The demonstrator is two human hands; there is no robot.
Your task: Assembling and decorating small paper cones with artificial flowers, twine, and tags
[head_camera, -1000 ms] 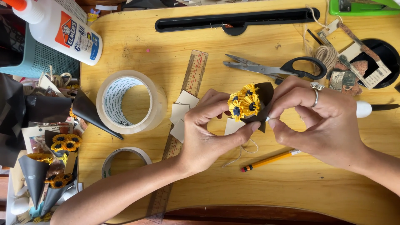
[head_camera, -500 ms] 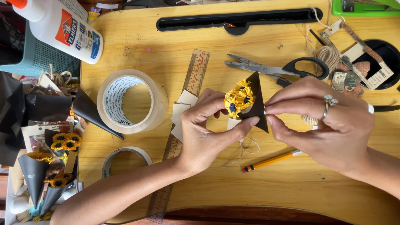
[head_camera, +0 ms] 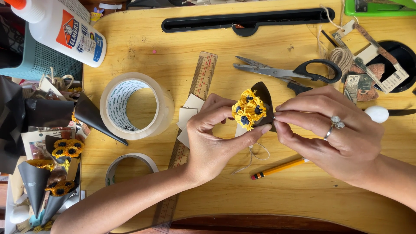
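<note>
Pinching from both sides, the left hand (head_camera: 214,143) and right hand (head_camera: 338,130) grip a small black paper cone (head_camera: 265,97) filled with fringed yellow paper flowers (head_camera: 248,110). It is held above the middle of the wooden tabletop (head_camera: 294,190). Steel scissors (head_camera: 286,73) lie toward the far edge.

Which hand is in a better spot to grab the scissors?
Probably the right hand. The scissors lie just above it, handles on its side. The left hand is farther away and cradles the little paper sunflower bouquet, which both hands are pinching.
</note>
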